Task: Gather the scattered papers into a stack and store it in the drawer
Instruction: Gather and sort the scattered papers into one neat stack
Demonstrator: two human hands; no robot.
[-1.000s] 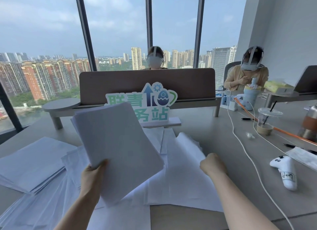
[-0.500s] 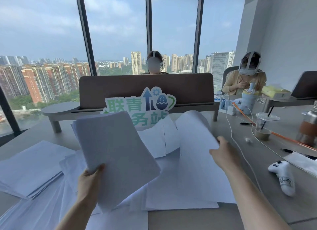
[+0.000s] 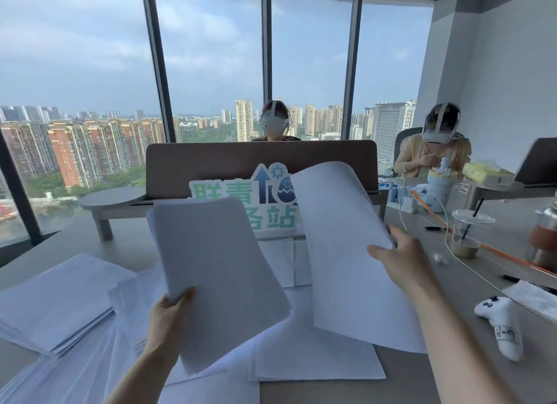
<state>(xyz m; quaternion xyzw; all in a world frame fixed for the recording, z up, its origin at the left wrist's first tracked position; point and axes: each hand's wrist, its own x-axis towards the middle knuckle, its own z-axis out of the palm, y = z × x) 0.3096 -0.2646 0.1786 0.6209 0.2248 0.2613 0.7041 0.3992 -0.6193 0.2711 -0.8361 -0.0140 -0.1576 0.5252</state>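
Nearest me, my left hand (image 3: pixel 168 322) pinches the gathered stack of papers (image 3: pixel 220 280) at its lower corner; it looks thick enough to stay fairly stiff. My right hand (image 3: pixel 398 262) pinches one loose sheet (image 3: pixel 346 253) by its edge, and it curls, light and floppy. More scattered papers (image 3: pixel 313 355) lie on the bench (image 3: pixel 407 376). Beyond, a sign (image 3: pixel 259 198) reads "联青", partly hidden.

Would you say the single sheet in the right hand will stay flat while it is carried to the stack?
Probably not: the sheet, pinched at one edge by the right hand, already bows at its top. It looks light and floppy, so it may flutter or slip.
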